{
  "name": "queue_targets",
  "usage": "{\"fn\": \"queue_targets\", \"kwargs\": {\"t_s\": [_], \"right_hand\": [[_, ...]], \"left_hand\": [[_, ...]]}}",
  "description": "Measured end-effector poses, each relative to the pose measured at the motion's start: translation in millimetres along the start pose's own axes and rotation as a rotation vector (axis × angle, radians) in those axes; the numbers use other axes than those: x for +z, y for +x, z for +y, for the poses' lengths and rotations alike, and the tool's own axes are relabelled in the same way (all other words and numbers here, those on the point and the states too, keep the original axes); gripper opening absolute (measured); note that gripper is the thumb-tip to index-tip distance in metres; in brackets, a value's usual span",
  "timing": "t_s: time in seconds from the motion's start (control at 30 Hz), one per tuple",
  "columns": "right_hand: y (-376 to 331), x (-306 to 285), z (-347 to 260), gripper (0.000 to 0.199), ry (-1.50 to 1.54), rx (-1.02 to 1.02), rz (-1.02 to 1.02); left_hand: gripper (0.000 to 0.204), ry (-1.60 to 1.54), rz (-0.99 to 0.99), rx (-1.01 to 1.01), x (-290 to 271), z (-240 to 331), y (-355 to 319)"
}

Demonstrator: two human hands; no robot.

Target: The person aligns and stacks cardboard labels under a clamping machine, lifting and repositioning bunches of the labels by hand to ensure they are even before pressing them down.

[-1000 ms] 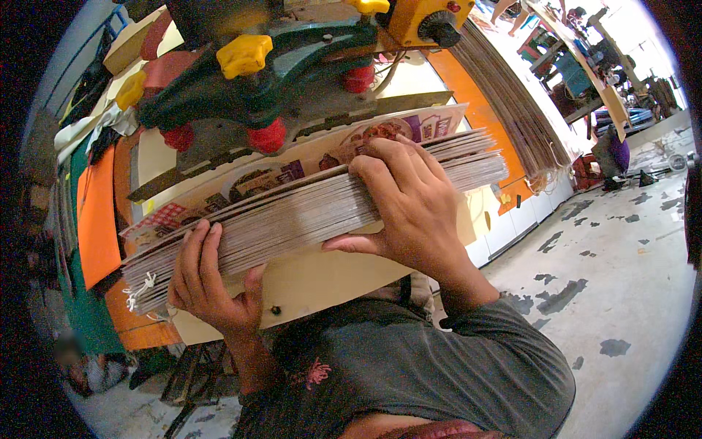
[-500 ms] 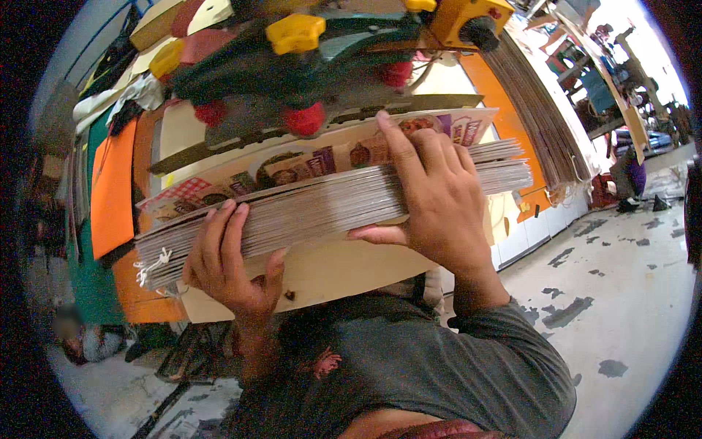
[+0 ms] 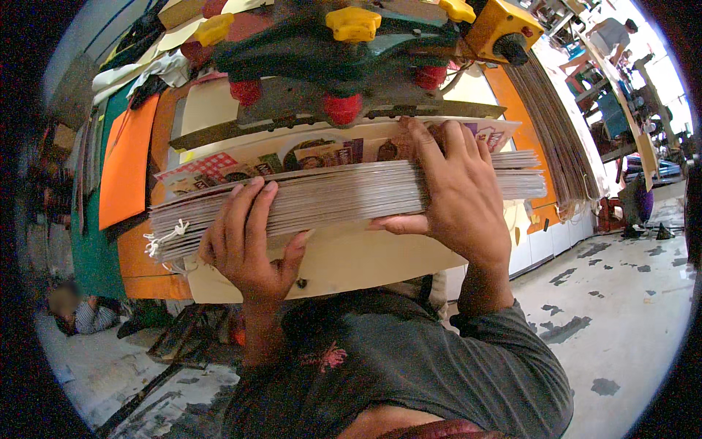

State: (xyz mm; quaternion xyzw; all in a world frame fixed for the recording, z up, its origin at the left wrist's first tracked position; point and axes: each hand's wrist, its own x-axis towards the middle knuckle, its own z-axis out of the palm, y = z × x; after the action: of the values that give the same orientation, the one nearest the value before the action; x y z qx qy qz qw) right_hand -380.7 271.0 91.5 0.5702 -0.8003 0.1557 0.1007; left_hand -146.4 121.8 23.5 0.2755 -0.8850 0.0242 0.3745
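A thick stack of printed boards (image 3: 344,192) lies slantwise before me, its many pale edges facing me. Food pictures and a red checked corner show on the top board. My left hand (image 3: 252,249) grips the near edge left of the middle, fingertips on the upper rim and thumb low on the front. My right hand (image 3: 464,197) clasps the stack further right, fingers reaching over the top face and thumb along the near edge. White string (image 3: 167,238) hangs in a knot at the stack's left end. Under the stack is a cream board (image 3: 351,267).
Just beyond the stack stands a green machine frame (image 3: 292,51) with red feet and yellow knobs. A yellow control box (image 3: 508,33) is at its right. Orange sheets (image 3: 128,164) lie left; a bundle of brown boards (image 3: 563,139) lies right. People appear at the far left and far right.
The view has shifted, so the stack, hands and machine sit slightly further right in the picture. Both hands keep their hold on the stack.
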Motion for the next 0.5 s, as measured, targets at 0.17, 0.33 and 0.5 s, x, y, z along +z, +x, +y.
{"fn": "queue_targets", "kwargs": {"t_s": [0.17,0.33,0.5], "right_hand": [[-0.5,0.7,-1.7,0.125,-0.013,0.006,-0.001],[0.0,2.8,0.6,0.123,0.008,-0.003,0.022],[-0.9,7.2,2.3,0.112,0.002,0.012,0.042]], "left_hand": [[0.065,0.018,-0.006,0.0,2.3,-1.4,-0.8],[0.065,0.028,0.0,0.013,3.8,-2.7,-0.6],[0.066,0.048,-0.013,0.011,5.0,-3.3,2.0]]}}
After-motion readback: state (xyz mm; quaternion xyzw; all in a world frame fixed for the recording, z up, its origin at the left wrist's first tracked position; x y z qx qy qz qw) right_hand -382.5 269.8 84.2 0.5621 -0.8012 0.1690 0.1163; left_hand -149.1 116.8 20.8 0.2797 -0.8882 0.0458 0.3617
